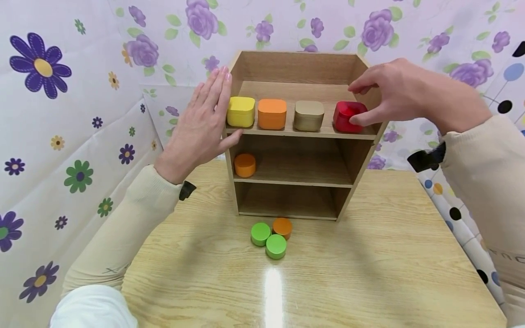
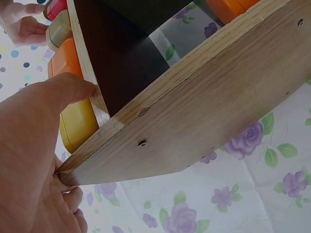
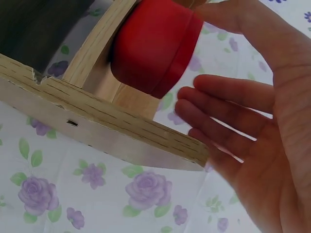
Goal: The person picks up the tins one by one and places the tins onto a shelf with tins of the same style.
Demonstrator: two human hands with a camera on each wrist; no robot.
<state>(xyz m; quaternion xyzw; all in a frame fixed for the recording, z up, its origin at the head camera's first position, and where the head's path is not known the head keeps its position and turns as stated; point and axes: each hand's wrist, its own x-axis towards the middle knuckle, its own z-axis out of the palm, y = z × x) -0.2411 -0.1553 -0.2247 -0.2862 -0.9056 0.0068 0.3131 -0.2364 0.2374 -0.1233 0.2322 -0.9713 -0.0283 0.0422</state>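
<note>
1. Right hand [image 1: 398, 91] of mine, at 2 o'clock in the head view: I have its thumb at the front of the red container [image 1: 341, 119], and the other fingers bend loosely, a little spread, above the lid and apart from it, as my right wrist view shows.
2. That red container sits at 2 o'clock too, on the top deck of the wooden shelf unit [image 1: 299, 68], near the right side panel.
3. Left hand [image 1: 201, 120], at 10 o'clock: I lay its fingers straight and close together along the unit's left side panel, with my thumb stretched out to the front edge of the top deck, just below the yellow container [image 1: 241, 111].
4. From my left fingers the row runs: yellow container at 11 o'clock, squarish orange container [image 1: 272, 114] at 12, khaki container [image 1: 308, 116] between 1 and 2, then the red one.
5. At 9 o'clock, close to the centre, a round orange tub [image 1: 244, 165] stands in the middle compartment, towards its left end.
6. At 6 o'clock, two green tubs [image 1: 276, 246] and a second orange tub [image 1: 282, 228] cluster on the wooden table [image 1: 410, 218], just before the unit.
7. Flowered cloth [image 1: 287, 27] hangs behind, at 12 o'clock.
</note>
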